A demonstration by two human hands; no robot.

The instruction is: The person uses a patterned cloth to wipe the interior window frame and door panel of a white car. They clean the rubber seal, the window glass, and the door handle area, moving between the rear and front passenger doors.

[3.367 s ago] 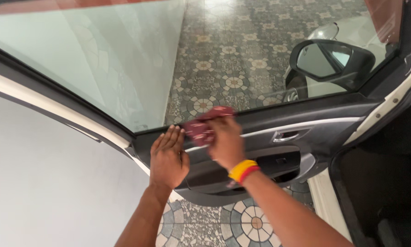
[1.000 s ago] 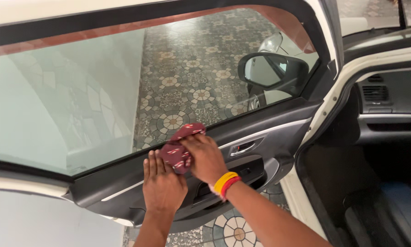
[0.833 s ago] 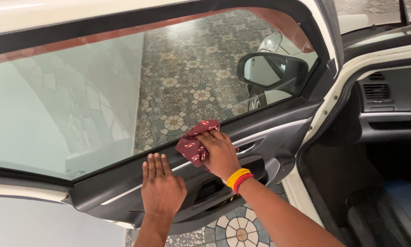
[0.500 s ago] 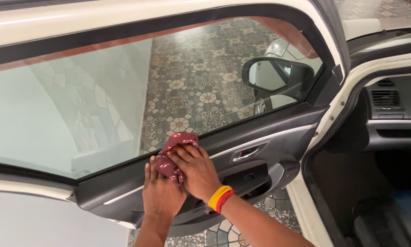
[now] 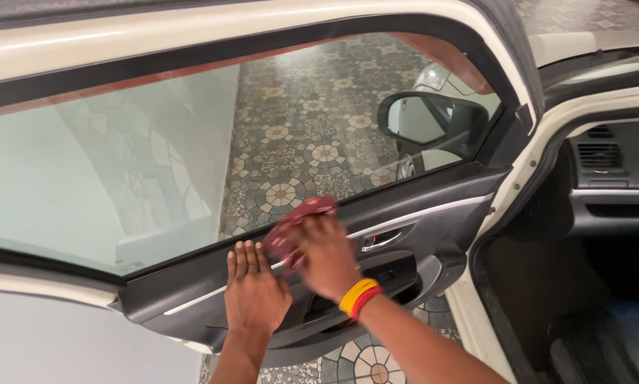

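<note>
My right hand presses a crumpled maroon patterned cloth against the dark inner panel of an open white car door, just under the window glass. The hand and cloth are blurred with motion. A yellow and red band sits on that wrist. My left hand lies flat on the panel to the left of the cloth, fingers together and pointing up, holding nothing. The chrome door handle is just right of my right hand.
A black side mirror sticks out beyond the glass. Patterned floor tiles show through the window and below the door. The car's dark cabin, with dashboard vent and footwell, opens at the right. A pale wall is at lower left.
My right hand has slid the cloth to the right along the panel, away from my left hand, after wiping back and forth. The left hand has stayed flat in place.
</note>
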